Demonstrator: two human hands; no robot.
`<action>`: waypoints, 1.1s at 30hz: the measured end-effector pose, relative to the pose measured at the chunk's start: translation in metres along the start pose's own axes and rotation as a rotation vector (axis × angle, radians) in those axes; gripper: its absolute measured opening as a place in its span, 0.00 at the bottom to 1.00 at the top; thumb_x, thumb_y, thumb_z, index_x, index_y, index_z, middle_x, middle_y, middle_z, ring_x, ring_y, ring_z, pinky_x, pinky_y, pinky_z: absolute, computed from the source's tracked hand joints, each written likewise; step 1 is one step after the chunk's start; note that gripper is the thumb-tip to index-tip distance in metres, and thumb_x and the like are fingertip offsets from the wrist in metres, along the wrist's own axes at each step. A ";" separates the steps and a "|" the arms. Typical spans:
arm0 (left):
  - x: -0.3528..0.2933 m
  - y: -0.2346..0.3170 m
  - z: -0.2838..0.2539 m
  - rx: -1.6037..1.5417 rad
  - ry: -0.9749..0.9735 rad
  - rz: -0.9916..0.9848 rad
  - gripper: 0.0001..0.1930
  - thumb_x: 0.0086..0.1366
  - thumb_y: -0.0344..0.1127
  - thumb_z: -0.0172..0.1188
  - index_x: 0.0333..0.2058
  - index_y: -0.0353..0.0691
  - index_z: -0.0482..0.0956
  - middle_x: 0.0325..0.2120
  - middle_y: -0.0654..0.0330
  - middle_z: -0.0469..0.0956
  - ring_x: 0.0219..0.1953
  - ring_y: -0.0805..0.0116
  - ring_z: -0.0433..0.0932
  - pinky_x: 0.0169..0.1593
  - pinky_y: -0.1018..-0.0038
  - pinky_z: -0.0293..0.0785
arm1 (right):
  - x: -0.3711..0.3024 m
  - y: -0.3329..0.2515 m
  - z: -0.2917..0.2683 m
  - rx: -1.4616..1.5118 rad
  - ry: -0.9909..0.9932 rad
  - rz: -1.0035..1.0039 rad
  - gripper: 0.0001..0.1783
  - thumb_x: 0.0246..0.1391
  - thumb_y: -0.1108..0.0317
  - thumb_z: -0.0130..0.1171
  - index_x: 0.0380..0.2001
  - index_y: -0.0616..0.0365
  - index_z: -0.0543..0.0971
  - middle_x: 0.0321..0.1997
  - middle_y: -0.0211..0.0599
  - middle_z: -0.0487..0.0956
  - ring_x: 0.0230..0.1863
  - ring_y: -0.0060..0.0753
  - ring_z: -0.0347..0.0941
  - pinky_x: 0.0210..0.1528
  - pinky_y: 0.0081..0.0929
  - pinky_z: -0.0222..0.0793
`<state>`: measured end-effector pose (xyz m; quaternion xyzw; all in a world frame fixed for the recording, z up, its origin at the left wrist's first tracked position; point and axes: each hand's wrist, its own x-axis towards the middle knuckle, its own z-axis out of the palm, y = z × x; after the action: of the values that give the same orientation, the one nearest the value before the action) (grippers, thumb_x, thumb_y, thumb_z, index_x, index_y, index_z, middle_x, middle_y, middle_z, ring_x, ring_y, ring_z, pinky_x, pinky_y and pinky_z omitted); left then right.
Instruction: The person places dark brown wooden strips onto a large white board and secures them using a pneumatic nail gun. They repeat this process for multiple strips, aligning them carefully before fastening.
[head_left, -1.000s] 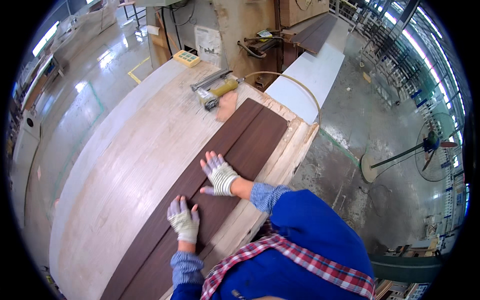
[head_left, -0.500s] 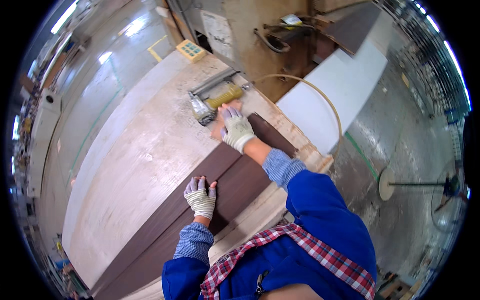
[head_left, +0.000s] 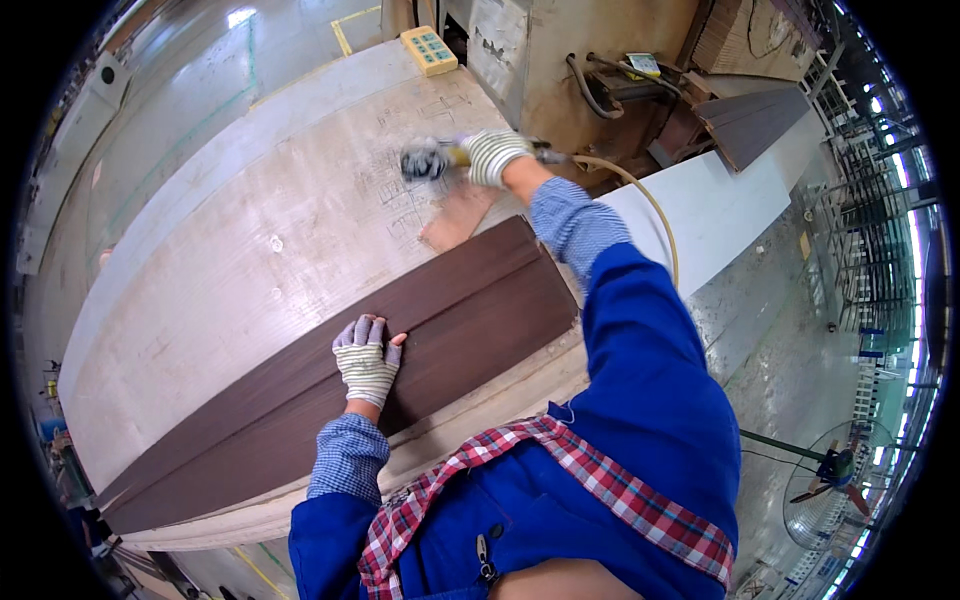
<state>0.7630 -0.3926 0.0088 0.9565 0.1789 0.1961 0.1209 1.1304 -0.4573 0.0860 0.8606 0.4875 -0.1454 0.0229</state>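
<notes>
On our pale desk, right fingers grasp an air nailer; left fingers rest unclenched on a brown board. We judge this tool pickup, next calling for slack hose.

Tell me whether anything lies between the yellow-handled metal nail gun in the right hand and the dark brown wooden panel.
Yes: a flat, pinkish-tan piece lies on the pale wooden tabletop between the nail gun and the panel. Nothing else visible does.
</notes>
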 end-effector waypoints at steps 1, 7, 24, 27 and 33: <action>-0.001 -0.001 0.001 0.018 0.008 0.004 0.20 0.47 0.46 0.62 0.36 0.41 0.74 0.39 0.59 0.73 0.43 0.57 0.70 0.46 0.60 0.62 | -0.016 0.004 -0.016 0.063 -0.021 -0.007 0.28 0.39 0.58 0.61 0.46 0.56 0.71 0.39 0.51 0.77 0.42 0.50 0.74 0.43 0.38 0.68; -0.004 -0.004 0.006 -0.001 -0.006 -0.025 0.21 0.47 0.47 0.63 0.38 0.41 0.75 0.40 0.59 0.73 0.44 0.56 0.69 0.48 0.59 0.61 | -0.136 0.030 -0.047 0.520 -0.029 0.288 0.23 0.38 0.55 0.60 0.38 0.57 0.77 0.35 0.48 0.78 0.38 0.42 0.75 0.43 0.29 0.67; 0.000 -0.002 0.005 0.017 0.021 -0.007 0.20 0.48 0.45 0.62 0.37 0.39 0.74 0.40 0.58 0.72 0.44 0.57 0.69 0.48 0.61 0.62 | -0.217 0.036 -0.003 0.617 -0.152 0.485 0.22 0.40 0.64 0.61 0.41 0.64 0.76 0.33 0.41 0.79 0.34 0.31 0.74 0.39 0.28 0.69; 0.002 -0.001 0.003 0.005 0.008 -0.010 0.20 0.48 0.45 0.62 0.36 0.39 0.74 0.40 0.58 0.72 0.44 0.57 0.69 0.48 0.61 0.62 | -0.217 0.035 0.002 0.635 -0.134 0.499 0.20 0.40 0.67 0.61 0.39 0.63 0.77 0.32 0.38 0.79 0.33 0.29 0.73 0.39 0.27 0.69; 0.003 -0.005 0.004 -0.009 0.024 -0.005 0.20 0.47 0.45 0.62 0.36 0.39 0.74 0.40 0.58 0.72 0.44 0.57 0.69 0.47 0.60 0.62 | -0.219 0.029 0.003 0.657 -0.107 0.520 0.21 0.39 0.66 0.60 0.39 0.64 0.77 0.33 0.39 0.79 0.34 0.29 0.73 0.39 0.27 0.69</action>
<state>0.7660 -0.3879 0.0048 0.9531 0.1817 0.2081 0.1235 1.0486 -0.6550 0.1401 0.9078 0.1800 -0.3269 -0.1916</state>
